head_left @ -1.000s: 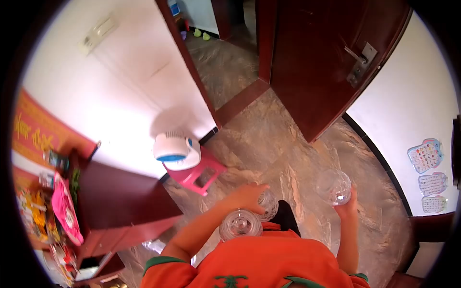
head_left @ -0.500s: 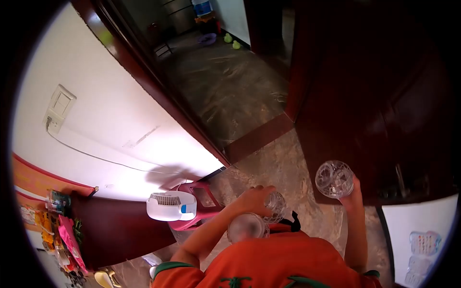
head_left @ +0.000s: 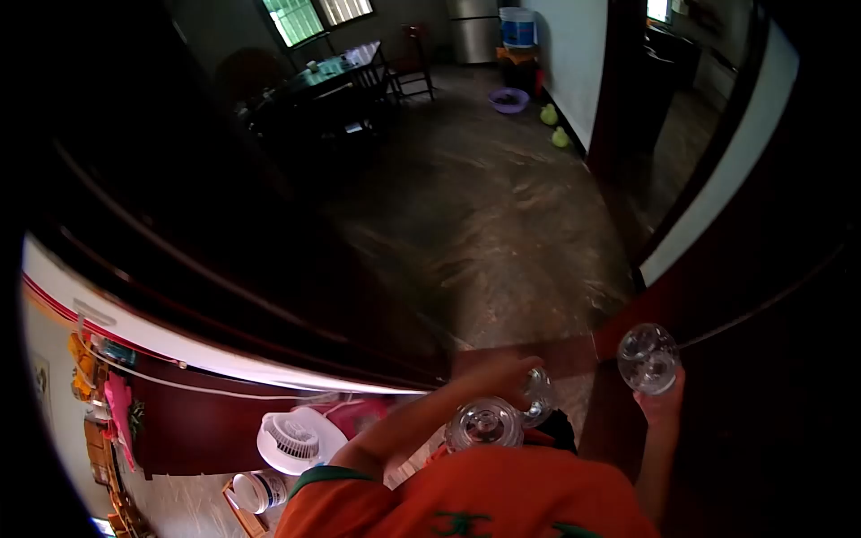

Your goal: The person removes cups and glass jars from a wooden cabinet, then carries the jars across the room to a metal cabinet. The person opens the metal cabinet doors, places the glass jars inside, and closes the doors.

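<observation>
At the right, my right hand (head_left: 664, 405) is closed round the lower part of a clear, round glass container (head_left: 647, 357), held out from my body. Near the middle, my left hand (head_left: 518, 381) is closed on a second clear glass container (head_left: 538, 396); part of it is hidden behind the hand. Between my left forearm and my orange shirt (head_left: 538, 489) is a third clear glass piece (head_left: 485, 423), round with a ringed pattern and a knob-like centre. It sits against my chest, just beside the left-hand container. What supports it from below is hidden.
Ahead, a dark doorway with a reddish threshold (head_left: 529, 356) opens onto a tiled floor (head_left: 502, 224). Beyond are a table (head_left: 336, 72), a chair (head_left: 413, 67), a purple basin (head_left: 508, 100) and a blue bucket (head_left: 517, 29). At lower left stand a white fan (head_left: 296, 438) and a white tub (head_left: 258, 491).
My view has swung up and moved closer to the doorway, so more of the far room shows. The fan sits lower in view. Both hands still hold their glass containers.
</observation>
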Motion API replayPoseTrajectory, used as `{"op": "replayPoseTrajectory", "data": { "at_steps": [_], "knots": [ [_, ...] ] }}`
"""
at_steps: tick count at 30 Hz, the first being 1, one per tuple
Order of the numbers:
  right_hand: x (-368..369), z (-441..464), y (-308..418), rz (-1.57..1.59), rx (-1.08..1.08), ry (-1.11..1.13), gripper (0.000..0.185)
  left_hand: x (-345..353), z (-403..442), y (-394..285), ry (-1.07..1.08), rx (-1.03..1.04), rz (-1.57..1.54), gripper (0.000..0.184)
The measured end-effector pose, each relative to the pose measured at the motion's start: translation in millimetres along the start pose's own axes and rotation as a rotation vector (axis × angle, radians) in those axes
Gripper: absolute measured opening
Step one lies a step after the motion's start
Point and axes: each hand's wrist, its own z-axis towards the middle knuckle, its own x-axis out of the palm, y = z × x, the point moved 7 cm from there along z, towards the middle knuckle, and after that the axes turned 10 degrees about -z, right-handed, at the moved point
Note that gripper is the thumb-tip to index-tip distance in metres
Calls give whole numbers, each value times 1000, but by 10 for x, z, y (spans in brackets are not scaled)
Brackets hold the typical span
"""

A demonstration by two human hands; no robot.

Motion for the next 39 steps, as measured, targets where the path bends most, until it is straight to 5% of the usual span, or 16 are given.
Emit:
{"op": "replayPoseTrajectory", "data": {
  "at_steps": [6,13,18,21,29,39],
  "knots": [
    [-562,1208,259,199,193,-289,37,-945,831,454,-45,-204,67,81],
    [-31,3352,871,-41,318,-113,42,-2100,1622,870,-303,-271,-82,82],
    [1741,4728,1189,-86,270,244,40,-2757,1611,1270,-480,-427,-197,77],
    [2613,5408,822,-37,434,481,43,-3169,1478,1546,-609,-395,-307,77],
    [5210,6118,-473,-31,745,517,45,-4366,780,3011,-819,-539,-322,75],
    [7793,7028,-1570,-97,905,835,52,-5882,-695,4263,-953,-802,-373,76]
  ]
}}
